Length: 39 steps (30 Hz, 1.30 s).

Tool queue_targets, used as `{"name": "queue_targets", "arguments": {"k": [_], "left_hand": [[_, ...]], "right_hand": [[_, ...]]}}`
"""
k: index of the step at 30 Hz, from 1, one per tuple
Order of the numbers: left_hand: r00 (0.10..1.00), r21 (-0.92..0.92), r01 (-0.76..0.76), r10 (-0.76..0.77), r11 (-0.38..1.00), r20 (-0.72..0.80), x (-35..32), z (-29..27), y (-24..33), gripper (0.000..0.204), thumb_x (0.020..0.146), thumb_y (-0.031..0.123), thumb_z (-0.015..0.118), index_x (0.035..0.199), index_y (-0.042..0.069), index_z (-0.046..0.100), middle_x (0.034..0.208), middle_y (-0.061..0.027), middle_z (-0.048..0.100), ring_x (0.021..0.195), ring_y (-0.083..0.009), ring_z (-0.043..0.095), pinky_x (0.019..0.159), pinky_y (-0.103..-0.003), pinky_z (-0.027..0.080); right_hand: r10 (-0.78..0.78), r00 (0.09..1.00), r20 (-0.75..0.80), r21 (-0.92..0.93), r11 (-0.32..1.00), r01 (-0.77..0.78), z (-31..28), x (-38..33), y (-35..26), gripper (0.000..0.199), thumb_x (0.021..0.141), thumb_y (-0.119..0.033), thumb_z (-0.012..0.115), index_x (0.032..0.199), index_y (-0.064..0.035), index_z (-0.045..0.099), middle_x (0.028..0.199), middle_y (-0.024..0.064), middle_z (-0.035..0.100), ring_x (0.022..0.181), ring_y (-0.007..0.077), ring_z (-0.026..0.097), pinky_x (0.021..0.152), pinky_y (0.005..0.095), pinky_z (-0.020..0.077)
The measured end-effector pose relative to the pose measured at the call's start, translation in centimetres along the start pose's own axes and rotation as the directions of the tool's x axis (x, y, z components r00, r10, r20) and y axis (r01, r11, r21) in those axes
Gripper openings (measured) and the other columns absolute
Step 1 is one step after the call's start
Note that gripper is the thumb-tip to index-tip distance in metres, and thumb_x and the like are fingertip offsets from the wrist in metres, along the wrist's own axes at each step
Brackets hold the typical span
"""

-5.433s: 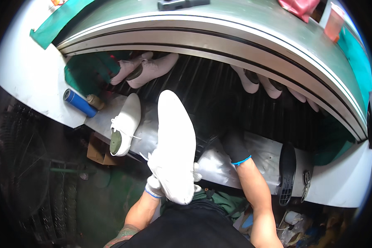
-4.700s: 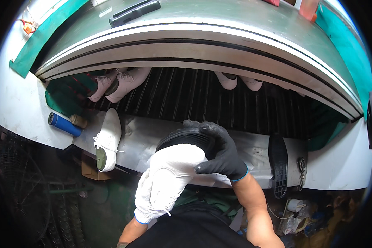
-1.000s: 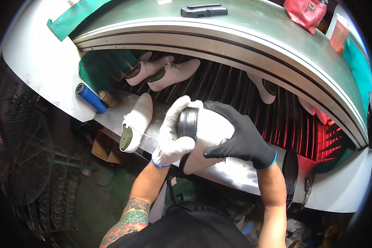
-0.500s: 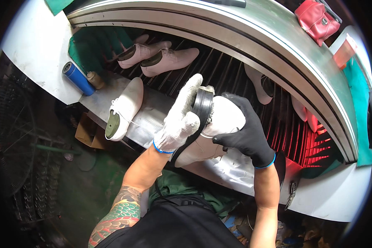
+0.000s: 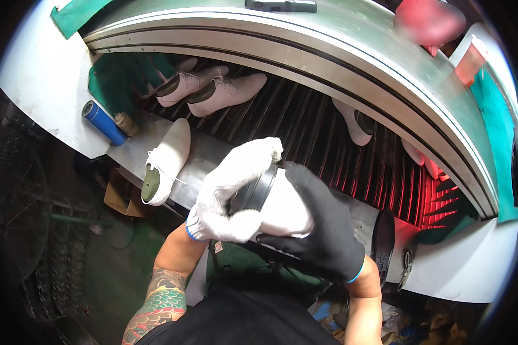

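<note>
My left hand (image 5: pixel 227 195), in a white knit glove, wraps around a black sole (image 5: pixel 261 190) and presses along its underside. The sole lies against the bottom of a white shoe (image 5: pixel 288 204), tilted in front of my body. My right hand (image 5: pixel 328 224), in a black glove, grips the shoe's upper from the other side, with its fingers over the top and its thumb below. Much of the shoe and sole is hidden by the gloves. On the metal ledge to the left stands another white laced shoe (image 5: pixel 171 150) with a green insole.
Behind the ledge, a curved metal hood (image 5: pixel 339 52) covers a slatted conveyor (image 5: pixel 305 121) carrying several pale shoes (image 5: pixel 230 93), lit red at right. A blue canister (image 5: pixel 105 122) and small beige bottle (image 5: pixel 125 123) stand left. A black sole (image 5: pixel 383 233) lies right, beside a metal clip (image 5: pixel 407 269).
Both hands have brought the shoe and sole lower and closer to my body. The left fingers, stretched out before, now curl around the sole; the right hand has turned over the upper.
</note>
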<state>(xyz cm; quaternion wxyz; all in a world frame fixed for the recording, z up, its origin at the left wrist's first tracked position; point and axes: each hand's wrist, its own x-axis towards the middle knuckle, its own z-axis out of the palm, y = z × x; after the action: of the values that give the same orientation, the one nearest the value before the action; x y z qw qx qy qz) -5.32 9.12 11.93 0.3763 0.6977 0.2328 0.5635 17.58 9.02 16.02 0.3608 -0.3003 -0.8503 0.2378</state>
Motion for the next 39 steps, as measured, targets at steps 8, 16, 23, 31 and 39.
{"name": "queue_targets", "arguments": {"k": [8,16,23,31,39], "left_hand": [[0.974,-0.138,0.085,-0.111,0.987,-0.195,-4.0,1.9,3.4,0.11,0.074,0.061,0.086,0.153,0.0,0.041,0.149,-0.0263,0.052,0.14,-0.0394,0.051,0.12,-0.052,0.037],[0.961,0.032,-0.061,0.067,0.998,-0.267,-7.6,2.9,4.5,0.049,0.089,0.057,0.079,0.098,0.009,0.066,0.118,-0.0219,0.07,0.108,-0.0464,0.066,0.097,-0.067,0.05],[0.901,0.124,-0.338,0.359,0.933,-0.245,-6.1,1.2,-0.3,0.047,0.101,0.051,0.067,0.117,0.008,0.059,0.137,-0.023,0.061,0.127,-0.0447,0.058,0.11,-0.071,0.038],[0.892,-0.117,-0.023,-0.033,0.993,-0.451,-11.6,3.6,-0.8,0.079,0.097,0.022,0.074,0.161,0.0,0.033,0.163,-0.0246,0.042,0.152,-0.0401,0.04,0.126,-0.056,0.029],[0.672,-0.046,0.653,-0.607,0.756,-0.424,-18.1,6.4,0.1,0.05,0.097,-0.002,0.062,0.146,-0.007,0.056,0.157,-0.0264,0.051,0.146,-0.0322,0.051,0.121,-0.041,0.038]], "right_hand": [[-0.176,0.983,0.045,0.268,0.951,0.157,2.4,-1.4,2.3,0.088,0.07,-0.028,0.097,0.14,0.0055,0.057,0.145,0.0283,0.06,0.131,0.0431,0.063,0.107,0.0448,0.0538],[-0.207,0.978,0.017,0.143,0.969,0.203,5.3,-5.4,0.2,0.059,0.082,-0.016,0.081,0.134,0.0037,0.064,0.138,0.0248,0.066,0.129,0.0387,0.065,0.11,0.0469,0.0535],[-0.374,0.924,0.078,0.029,0.927,0.373,3.2,-0.5,1.8,0.052,0.088,-0.011,0.065,0.139,-0.0023,0.061,0.138,0.0214,0.064,0.125,0.0382,0.066,0.107,0.0506,0.0532],[0.449,0.893,0.04,0.63,0.682,-0.371,9.6,-7.8,5.5,0.1,0.071,-0.033,0.098,0.151,-0.0072,0.045,0.157,0.0212,0.047,0.145,0.0349,0.047,0.118,0.0482,0.0429],[0.468,0.576,0.671,0.74,-0.479,-0.473,14.3,-15.7,3.7,0.085,0.082,-0.028,0.075,0.156,-0.0026,0.041,0.146,0.0152,0.06,0.134,0.0281,0.061,0.114,0.042,0.05]]}}
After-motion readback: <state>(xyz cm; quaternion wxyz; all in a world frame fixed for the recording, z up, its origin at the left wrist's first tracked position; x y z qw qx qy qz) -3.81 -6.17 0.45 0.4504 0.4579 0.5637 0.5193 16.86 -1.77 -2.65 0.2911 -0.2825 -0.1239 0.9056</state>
